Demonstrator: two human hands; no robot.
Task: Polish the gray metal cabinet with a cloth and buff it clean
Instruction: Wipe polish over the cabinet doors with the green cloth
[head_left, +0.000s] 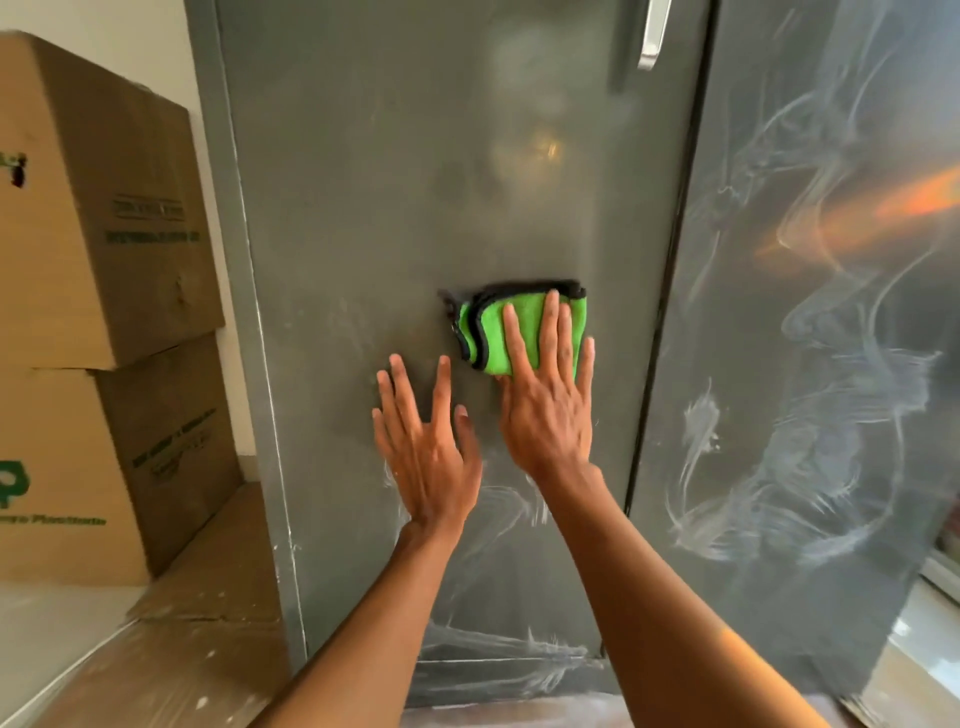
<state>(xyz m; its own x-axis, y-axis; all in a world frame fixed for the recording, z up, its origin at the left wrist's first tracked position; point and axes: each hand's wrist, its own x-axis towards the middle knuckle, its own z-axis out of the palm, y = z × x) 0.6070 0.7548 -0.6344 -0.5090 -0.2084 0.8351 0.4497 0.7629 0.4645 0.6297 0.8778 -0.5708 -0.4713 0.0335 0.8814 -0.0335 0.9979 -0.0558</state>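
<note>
At the centre of the frame, a folded green cloth (489, 338) with black edging lies flat against the left door of a gray metal cabinet (363, 208). The right hand (545, 415) presses it there, its straight, spread fingers laid over the cloth rather than curled round it. Just to the lower left of the cloth, the left hand (426, 457) rests flat on the bare door, fingers straight and fanned, holding nothing. Both bare forearms reach up from the bottom edge of the frame.

The door around the cloth looks dull and hazy, with white swirled smears below the hands and near its bottom edge. At the top of the frame, right of centre, the lower end of a silver handle (652, 36) shows. The cabinet's right door (805, 364) fills the right side of the frame and is covered in pale wavy streaks, with an orange reflection near its upper right.

On the left of the frame, two brown cardboard boxes (93, 234) with green print are stacked one on the other beside the cabinet. A brown, paint-flecked floor (182, 649) runs along the lower left.
</note>
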